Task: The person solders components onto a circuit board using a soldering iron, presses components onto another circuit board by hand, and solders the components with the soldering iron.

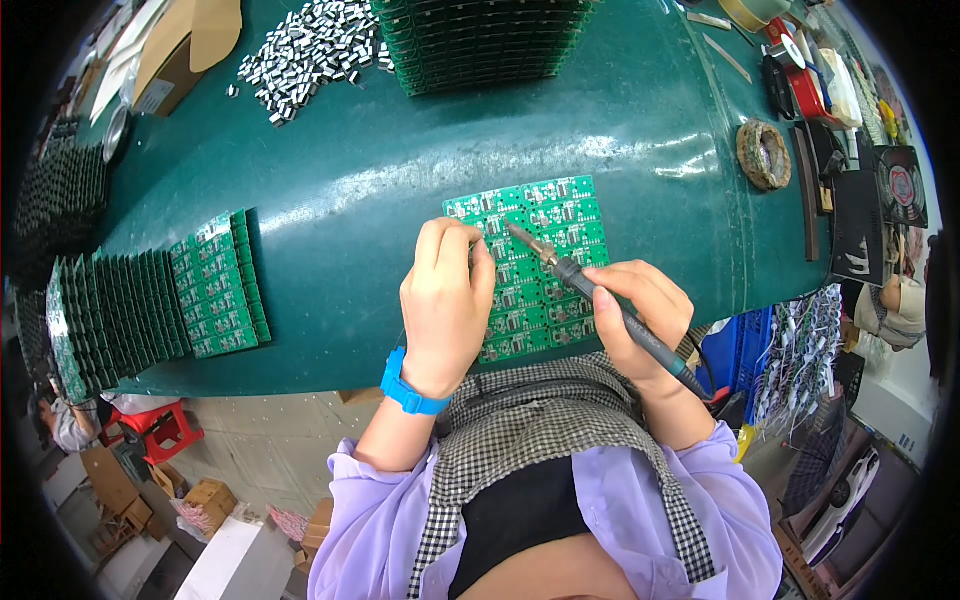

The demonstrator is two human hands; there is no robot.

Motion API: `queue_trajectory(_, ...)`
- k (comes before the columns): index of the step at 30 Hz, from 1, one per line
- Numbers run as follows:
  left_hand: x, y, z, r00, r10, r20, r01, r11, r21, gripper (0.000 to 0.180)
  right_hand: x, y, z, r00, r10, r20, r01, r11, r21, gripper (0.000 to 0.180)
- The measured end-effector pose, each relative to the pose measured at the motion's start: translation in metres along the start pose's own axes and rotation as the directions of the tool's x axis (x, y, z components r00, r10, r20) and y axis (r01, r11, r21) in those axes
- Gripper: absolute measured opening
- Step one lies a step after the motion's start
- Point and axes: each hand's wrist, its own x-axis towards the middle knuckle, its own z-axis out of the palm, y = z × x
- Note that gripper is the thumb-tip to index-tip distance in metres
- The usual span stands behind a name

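A green panel of small circuit boards (566, 213) lies flat on the green table in front of me. My right hand (648, 308) grips a soldering iron (655, 345) like a pen, its metal tip pointing up and left over the panel's upper left part. On the panel's left side, my left hand (446, 295) is closed in a pinch close to the iron's tip. Whatever the pinched fingers hold is too small to make out. A blue wrist strap (407, 388) circles my left wrist.
Stacked circuit-board panels (485, 45) stand at the far side, beside a heap of small metal parts (310, 55). More panels (215, 285) stand in a row at left. A round brownish dish (763, 156) and tools lie right. The table's near edge (300, 392) runs before me.
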Motion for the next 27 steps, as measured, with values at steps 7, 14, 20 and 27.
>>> queue_trajectory(7, 0.0005, 0.0006, 0.0033, 1.0, 0.014, -0.01, -0.013, 1.0, 0.027, 0.012, -0.0014, 0.0014, 0.0046, 1.0, -0.002, 0.009, 0.002, 1.0, 0.014, 0.014)
queue_trajectory(14, 0.0009, 0.0022, 0.0028, 1.0, 0.008, 0.003, -0.008, 0.999, 0.032, 0.011, -0.0008, -0.0007, 0.005, 1.0, -0.018, 0.016, 0.018, 1.0, 0.024, 0.014)
queue_trajectory(20, -0.0004, 0.0011, 0.0009, 0.998, 0.028, 0.058, -0.035, 0.992, 0.122, 0.01, -0.008, -0.0025, 0.0044, 1.0, -0.011, 0.009, 0.011, 0.999, 0.033, 0.014)
queue_trajectory(27, -0.0018, 0.0014, -0.004, 1.0, -0.016, 0.016, 0.016, 1.0, 0.017, 0.011, -0.0096, -0.0035, -0.0005, 1.0, -0.009, -0.007, 0.009, 1.0, 0.018, 0.015)
